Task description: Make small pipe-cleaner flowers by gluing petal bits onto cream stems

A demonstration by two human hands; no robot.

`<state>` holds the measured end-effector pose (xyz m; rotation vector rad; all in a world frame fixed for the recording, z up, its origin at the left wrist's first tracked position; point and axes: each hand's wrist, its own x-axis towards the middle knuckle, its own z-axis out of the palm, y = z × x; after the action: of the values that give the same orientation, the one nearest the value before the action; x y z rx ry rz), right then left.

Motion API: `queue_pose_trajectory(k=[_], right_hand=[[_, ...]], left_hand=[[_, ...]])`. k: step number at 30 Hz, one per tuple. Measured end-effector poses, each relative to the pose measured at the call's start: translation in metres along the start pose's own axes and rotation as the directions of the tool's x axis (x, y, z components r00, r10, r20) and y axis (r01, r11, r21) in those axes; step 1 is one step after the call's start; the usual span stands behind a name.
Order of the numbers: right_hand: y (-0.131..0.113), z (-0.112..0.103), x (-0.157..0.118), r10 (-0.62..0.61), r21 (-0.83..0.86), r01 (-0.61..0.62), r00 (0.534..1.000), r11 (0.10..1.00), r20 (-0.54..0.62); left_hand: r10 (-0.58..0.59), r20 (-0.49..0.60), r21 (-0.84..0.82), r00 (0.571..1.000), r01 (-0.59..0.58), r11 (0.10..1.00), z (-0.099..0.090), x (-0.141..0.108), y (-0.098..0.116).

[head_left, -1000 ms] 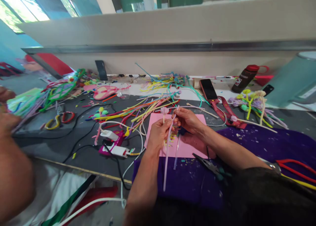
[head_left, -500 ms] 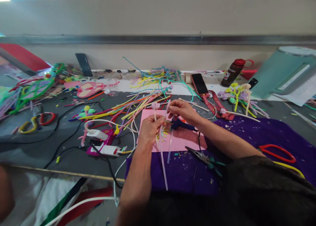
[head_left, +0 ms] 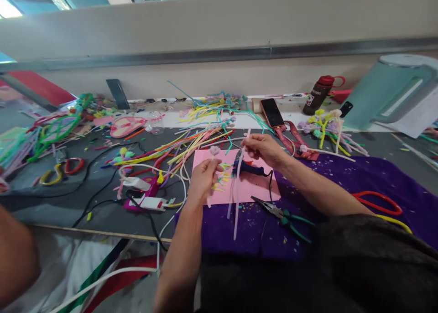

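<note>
My left hand (head_left: 202, 178) pinches the stem of a small pale lilac pipe cleaner flower (head_left: 214, 150), its head standing above my fingertips. Between the fingertips of my right hand (head_left: 265, 149) is the upper part of a long pale lilac pipe cleaner (head_left: 237, 203), which hangs down over the purple cloth. Behind that strip, a dark blue glue gun (head_left: 253, 169) lies on a pink sheet (head_left: 253, 193). Yellow and green snippets (head_left: 222, 178) are scattered on the sheet close to my left hand. The two hands are apart.
Long-nose pliers (head_left: 282, 216) rest on purple cloth (head_left: 280, 244). To the left are a power strip (head_left: 145, 198) with cords and red-and-yellow-handled pliers (head_left: 60, 167). Pipe cleaner bundles (head_left: 178, 151), a phone (head_left: 273, 113), a bottle (head_left: 317, 95) and a teal jug (head_left: 372, 91) stand or lie behind.
My right hand has moved right, carrying the long pipe cleaner away from my left hand. The flower in my left hand has come slightly lower. The view has shifted a little.
</note>
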<state>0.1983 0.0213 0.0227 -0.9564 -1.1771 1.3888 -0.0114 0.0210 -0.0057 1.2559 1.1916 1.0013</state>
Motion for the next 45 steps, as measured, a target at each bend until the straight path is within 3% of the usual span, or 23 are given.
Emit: queue_pose_trajectory(k=[2,5,7,8,9,11,14,17,19,20,22,23,24,26,31,36,38,41,43,45], right_hand=[[-0.005,-0.018,-0.007,0.028,0.011,-0.028,0.999,1.0,-0.034],[-0.004,-0.032,-0.02,0.106,-0.016,-0.107,0.994,0.994,-0.037],[-0.001,-0.03,-0.028,0.134,-0.051,-0.134,0.991,0.99,-0.007],[-0.001,-0.026,-0.03,0.13,-0.071,-0.129,0.991,0.989,0.015],[-0.002,-0.02,-0.03,0.113,-0.09,-0.109,0.993,0.99,0.036],[-0.004,-0.007,-0.028,0.043,-0.118,-0.035,0.997,0.992,0.068],[-0.009,0.011,-0.018,-0.062,-0.134,0.071,0.995,0.988,0.072],[-0.009,0.016,-0.013,-0.125,-0.239,0.148,0.986,0.96,0.108],[-0.006,0.01,-0.015,-0.175,-0.474,0.221,0.975,0.853,0.14],[-0.003,0.005,-0.018,-0.192,-0.635,0.246,0.969,0.733,0.154],[0.003,-0.006,-0.024,-0.174,-0.907,0.214,0.972,0.362,0.16],[0.007,-0.011,-0.028,-0.114,-0.964,0.182,0.98,0.195,0.162],[0.011,-0.015,-0.03,-0.074,-0.977,0.17,0.984,0.126,0.162],[0.02,-0.02,-0.034,-0.027,-0.984,0.162,0.987,0.069,0.161],[0.034,-0.017,-0.033,-0.031,-0.979,0.181,0.983,0.092,0.179],[0.027,-0.028,-0.031,-0.139,-0.967,0.181,0.978,0.179,0.157],[0.023,-0.033,-0.03,-0.209,-0.912,0.169,0.973,0.372,0.095],[0.018,-0.038,-0.028,-0.206,-0.527,0.115,0.971,0.842,-0.118],[0.015,-0.039,-0.027,-0.14,-0.264,0.082,0.968,0.961,-0.207],[0.012,-0.039,-0.026,-0.104,-0.159,0.066,0.965,0.985,-0.24]], left_hand=[[0.023,-0.084,0.29,0.996,0.002,0.957,-0.013,0.001,-0.007],[0.13,-0.126,0.723,0.983,0.001,0.691,-0.024,-0.003,-0.012],[0.278,-0.123,0.844,0.952,-0.047,0.535,-0.023,-0.009,-0.009],[0.353,-0.116,0.856,0.928,-0.087,0.51,-0.02,-0.014,-0.005],[0.415,-0.111,0.838,0.903,-0.139,0.528,-0.016,-0.018,-0.001],[0.446,-0.118,0.71,0.887,-0.239,0.663,-0.004,-0.025,0.01],[0.236,0.024,0.322,0.971,-0.231,0.918,0.017,-0.032,0.019],[0.054,0.173,0.075,0.983,-0.068,0.995,0.033,-0.031,0.016],[-0.016,0.2,-0.066,0.98,0.029,0.997,0.035,-0.027,0.01],[-0.019,0.195,-0.151,0.981,0.049,0.987,0.034,-0.024,0.008],[-0.013,0.151,-0.312,0.988,0.06,0.948,0.027,-0.019,0.005],[-0.008,0.128,-0.376,0.992,0.056,0.925,0.022,-0.017,0.004],[-0.004,0.112,-0.426,0.994,0.052,0.903,0.018,-0.015,0.004],[0.011,0.099,-0.489,0.995,0.039,0.872,0.012,-0.014,0.004],[0.044,0.071,-0.549,0.996,0.002,0.836,0.006,-0.016,0.002],[0.032,-0.026,-0.618,0.999,-0.041,0.785,0.002,-0.015,0.0],[0.014,-0.032,-0.635,0.999,-0.031,0.772,0.003,-0.015,0.0],[-0.001,-0.013,-0.631,1.0,-0.008,0.776,0.006,-0.016,0.001],[-0.007,0.007,-0.624,1.0,0.01,0.781,0.008,-0.017,0.001],[-0.01,0.025,-0.621,1.0,0.023,0.784,0.011,-0.018,0.0]])
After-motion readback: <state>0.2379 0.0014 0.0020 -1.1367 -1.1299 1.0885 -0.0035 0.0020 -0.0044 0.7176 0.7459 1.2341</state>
